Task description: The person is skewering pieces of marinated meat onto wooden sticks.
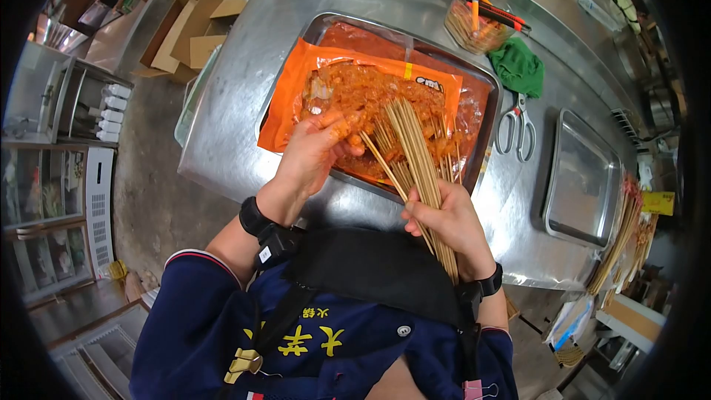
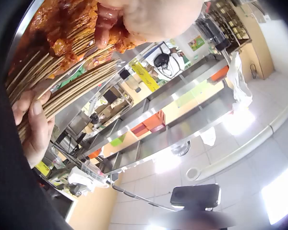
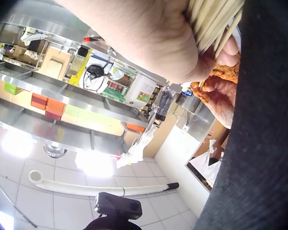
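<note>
Sauce-coated fingers of my left hand (image 1: pixel 315 152) pinch a piece of red marinated meat (image 1: pixel 346 127) at the tip of a single bamboo skewer (image 1: pixel 384 166). My right hand (image 1: pixel 452 221) grips a thick bundle of bamboo skewers (image 1: pixel 416 144), and the single skewer runs out from beside its thumb. In the left wrist view, the bundle (image 2: pixel 81 88) fans upward from the right hand's fingers (image 2: pixel 38 120). Below both hands, more marinated meat (image 1: pixel 355 81) lies on an orange plastic bag (image 1: pixel 285 100) in a metal tray (image 1: pixel 498 96). Several loaded skewers lie there, partly hidden behind the bundle.
Behind the tray stands a clear container (image 1: pixel 463 33) with pens, beside a green cloth (image 1: pixel 518 67). Scissors (image 1: pixel 526 133) lie right of the tray. Farther right are a second metal tray (image 1: pixel 552 211) and more skewers (image 1: pixel 621 241). Cardboard boxes (image 1: pixel 185 30) stand left of the steel table (image 1: pixel 222 137).
</note>
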`<state>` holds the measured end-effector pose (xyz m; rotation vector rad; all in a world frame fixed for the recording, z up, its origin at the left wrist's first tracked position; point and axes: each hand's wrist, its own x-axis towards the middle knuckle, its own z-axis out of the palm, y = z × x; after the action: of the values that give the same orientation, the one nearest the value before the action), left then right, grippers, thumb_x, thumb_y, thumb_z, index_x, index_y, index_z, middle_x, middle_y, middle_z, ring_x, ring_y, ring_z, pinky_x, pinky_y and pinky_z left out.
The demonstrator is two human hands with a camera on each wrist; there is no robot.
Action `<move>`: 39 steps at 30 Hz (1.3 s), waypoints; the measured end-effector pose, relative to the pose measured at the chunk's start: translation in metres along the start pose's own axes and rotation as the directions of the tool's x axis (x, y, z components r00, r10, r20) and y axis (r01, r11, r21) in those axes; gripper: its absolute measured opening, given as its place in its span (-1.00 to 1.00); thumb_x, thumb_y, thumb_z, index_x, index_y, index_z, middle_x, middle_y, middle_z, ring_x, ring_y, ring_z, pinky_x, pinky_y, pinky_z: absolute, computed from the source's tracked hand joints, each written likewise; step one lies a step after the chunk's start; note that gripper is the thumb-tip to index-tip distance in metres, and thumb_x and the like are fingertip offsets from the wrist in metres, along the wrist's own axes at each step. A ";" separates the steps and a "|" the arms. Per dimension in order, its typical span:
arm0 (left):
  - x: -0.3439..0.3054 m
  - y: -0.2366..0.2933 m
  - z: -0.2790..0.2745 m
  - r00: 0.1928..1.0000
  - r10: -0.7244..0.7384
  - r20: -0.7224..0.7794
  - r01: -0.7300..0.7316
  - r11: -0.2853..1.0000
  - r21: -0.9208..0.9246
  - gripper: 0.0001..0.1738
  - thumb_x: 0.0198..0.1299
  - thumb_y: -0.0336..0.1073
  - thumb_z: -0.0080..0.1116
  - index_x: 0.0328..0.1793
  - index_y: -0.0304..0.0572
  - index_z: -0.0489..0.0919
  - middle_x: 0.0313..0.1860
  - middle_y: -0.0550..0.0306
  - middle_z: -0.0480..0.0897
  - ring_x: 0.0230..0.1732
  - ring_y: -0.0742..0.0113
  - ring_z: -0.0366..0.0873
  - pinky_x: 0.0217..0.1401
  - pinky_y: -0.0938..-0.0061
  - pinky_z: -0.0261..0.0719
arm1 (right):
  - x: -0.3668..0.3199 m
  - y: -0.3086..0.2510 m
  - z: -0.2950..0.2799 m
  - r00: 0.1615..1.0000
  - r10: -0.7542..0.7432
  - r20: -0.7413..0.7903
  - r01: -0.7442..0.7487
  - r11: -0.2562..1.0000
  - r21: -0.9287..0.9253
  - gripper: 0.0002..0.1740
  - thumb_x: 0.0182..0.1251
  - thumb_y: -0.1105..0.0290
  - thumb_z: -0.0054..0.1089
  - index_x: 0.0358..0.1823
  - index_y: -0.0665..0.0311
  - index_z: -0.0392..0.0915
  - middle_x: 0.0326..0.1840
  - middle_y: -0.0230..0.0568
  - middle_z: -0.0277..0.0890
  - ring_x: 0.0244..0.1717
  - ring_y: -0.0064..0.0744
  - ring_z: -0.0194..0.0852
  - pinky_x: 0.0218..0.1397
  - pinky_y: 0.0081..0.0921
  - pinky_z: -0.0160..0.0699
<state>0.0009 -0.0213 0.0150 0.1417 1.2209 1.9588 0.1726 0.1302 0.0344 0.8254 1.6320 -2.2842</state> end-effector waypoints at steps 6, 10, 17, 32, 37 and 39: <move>-0.008 -0.014 -0.001 0.984 -0.155 0.084 0.157 0.988 -0.013 -0.74 0.24 -0.32 0.06 -0.04 -0.37 0.55 -0.28 0.15 0.60 -0.36 0.44 0.54 -0.27 0.54 0.59 | 0.000 -0.001 0.001 1.000 0.001 -0.015 -0.001 1.000 -0.006 -0.90 0.19 0.51 0.09 -0.29 0.39 0.44 -0.42 -0.22 0.51 -0.49 -0.60 0.51 -0.44 -0.69 0.53; -0.006 -0.023 0.002 0.983 -0.159 0.086 0.150 0.983 0.103 -0.82 0.20 -0.30 0.12 -0.25 -0.30 0.61 -0.45 0.26 0.56 -0.48 0.56 0.41 -0.45 0.66 0.35 | -0.004 -0.002 0.003 0.998 -0.042 -0.047 0.040 0.998 -0.038 -0.91 0.18 0.51 0.08 -0.31 0.38 0.45 -0.44 -0.26 0.51 -0.50 -0.60 0.51 -0.45 -0.69 0.51; 0.002 -0.022 0.006 0.980 -0.187 0.064 0.168 0.960 0.224 -0.83 0.18 -0.31 0.14 -0.28 -0.28 0.61 -0.45 0.27 0.57 -0.51 0.62 0.39 -0.51 0.69 0.26 | -0.015 -0.009 0.007 0.861 -0.487 -0.143 0.258 0.663 -0.703 -0.84 0.01 0.44 0.22 -0.42 0.40 0.52 -0.53 -0.17 0.50 -0.52 -0.44 0.52 -0.42 -0.45 0.47; 0.000 -0.003 0.007 0.996 -0.038 0.084 0.014 0.963 0.268 -0.78 0.19 -0.32 0.14 -0.08 -0.27 0.53 -0.27 0.20 0.63 -0.43 0.62 0.45 -0.45 0.73 0.33 | -0.002 -0.003 -0.002 0.997 -0.048 0.057 0.048 0.999 -0.007 -0.71 0.28 0.41 0.11 -0.03 0.44 0.46 -0.29 -0.22 0.56 -0.31 -0.54 0.57 -0.27 -0.69 0.53; 0.001 -0.012 0.014 0.978 -0.123 0.167 0.076 0.962 0.261 -0.81 0.20 -0.29 0.14 -0.18 -0.27 0.56 -0.37 0.22 0.62 -0.49 0.62 0.43 -0.50 0.74 0.28 | -0.002 -0.002 0.004 0.998 -0.054 0.044 0.057 0.997 -0.057 -0.72 0.23 0.47 0.14 -0.04 0.43 0.47 -0.34 -0.28 0.55 -0.33 -0.59 0.55 -0.30 -0.72 0.52; 0.001 -0.013 0.018 0.979 -0.121 0.163 0.079 0.966 0.244 -0.84 0.20 -0.28 0.14 -0.24 -0.23 0.56 -0.43 0.24 0.60 -0.50 0.62 0.44 -0.51 0.75 0.29 | -0.003 -0.002 0.005 0.997 -0.069 0.026 0.070 0.996 -0.055 -0.72 0.21 0.49 0.16 -0.05 0.43 0.48 -0.36 -0.31 0.54 -0.35 -0.61 0.54 -0.30 -0.73 0.51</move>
<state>0.0162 -0.0059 0.0138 0.3609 1.3136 1.6708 0.1721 0.1260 0.0389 0.7370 1.7314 -2.2735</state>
